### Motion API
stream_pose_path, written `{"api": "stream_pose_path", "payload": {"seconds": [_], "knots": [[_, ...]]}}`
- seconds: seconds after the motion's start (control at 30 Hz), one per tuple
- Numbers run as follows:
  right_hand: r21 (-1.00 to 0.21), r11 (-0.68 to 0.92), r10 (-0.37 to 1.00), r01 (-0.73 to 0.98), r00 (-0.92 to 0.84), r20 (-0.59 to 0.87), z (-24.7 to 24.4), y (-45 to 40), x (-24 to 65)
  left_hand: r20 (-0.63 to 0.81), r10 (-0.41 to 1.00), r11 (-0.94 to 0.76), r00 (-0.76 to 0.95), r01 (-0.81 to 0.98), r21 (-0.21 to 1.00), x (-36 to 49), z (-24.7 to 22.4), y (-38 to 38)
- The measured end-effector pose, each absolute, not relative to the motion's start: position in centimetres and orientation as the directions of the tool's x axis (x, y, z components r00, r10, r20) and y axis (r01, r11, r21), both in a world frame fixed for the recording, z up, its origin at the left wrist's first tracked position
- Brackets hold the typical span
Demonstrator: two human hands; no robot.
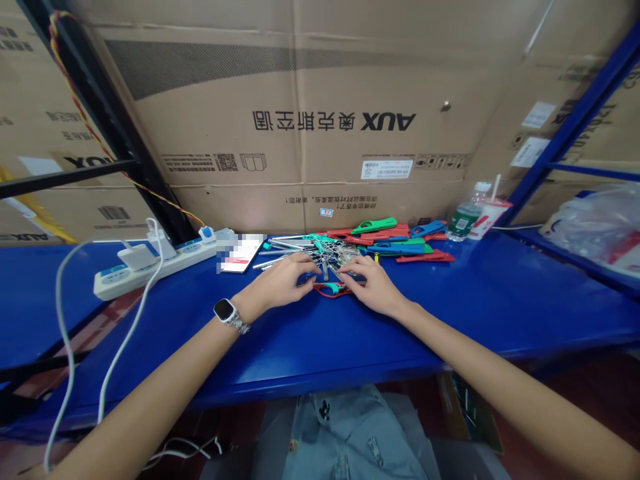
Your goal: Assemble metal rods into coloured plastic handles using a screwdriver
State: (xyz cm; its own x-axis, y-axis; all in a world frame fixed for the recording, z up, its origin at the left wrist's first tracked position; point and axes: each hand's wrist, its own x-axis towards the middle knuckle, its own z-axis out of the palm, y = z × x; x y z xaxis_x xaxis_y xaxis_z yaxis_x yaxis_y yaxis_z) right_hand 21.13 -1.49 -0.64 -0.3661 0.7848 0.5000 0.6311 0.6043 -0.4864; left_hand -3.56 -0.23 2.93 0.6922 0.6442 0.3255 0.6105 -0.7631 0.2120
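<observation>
Fingers point(305, 289) of the left hand point(280, 280) are bending in at the left end of a red casing point(334, 291), while the right hand point(375, 283) is curving over its right end. The hands are lying apart, one on each side; whether either is gripping the casing, one cannot tell. The casing is lying between them on the table point(500, 300), its long axis running left to right, roughly along the table's front edge. Fingers are hiding its ends, so which way it is pointing is unclear. A green part point(331, 287) is showing within the red outline.

Both hands are facing backs up, thumbs nearest the body. The forearms are slanting in from the lower corners, the left one wearing a watch point(226, 310).

Beyond the fingertips, metal tubes point(280, 243) are lying heaped, several pointing left. To their right, red, green and blue casings point(395, 248) are lying piled, mostly lengthwise across the table; a bottle point(463, 220) and cup point(490, 217) are standing past them. Left of the tubes, a phone point(245, 259) is lying near a power strip point(107, 288).
</observation>
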Motion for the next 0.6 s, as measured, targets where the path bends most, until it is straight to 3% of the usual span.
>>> {"api": "stream_pose_path", "payload": {"seconds": [0.33, 0.6], "knots": [[-0.437, 0.455, 0.842, 0.776, -0.214, 0.496, 0.2, 1.5, 25.8, 0.330, 0.601, -0.792, 0.728, 0.597, 0.126, 1.5, 3.6, 4.4], [-0.155, 0.405, 0.844, 0.901, -0.304, 0.442, 1.9, 7.2, 25.4, 0.376, 0.704, -0.675, 0.602, 0.732, 0.092, 4.0, 3.9, 8.6]]}}
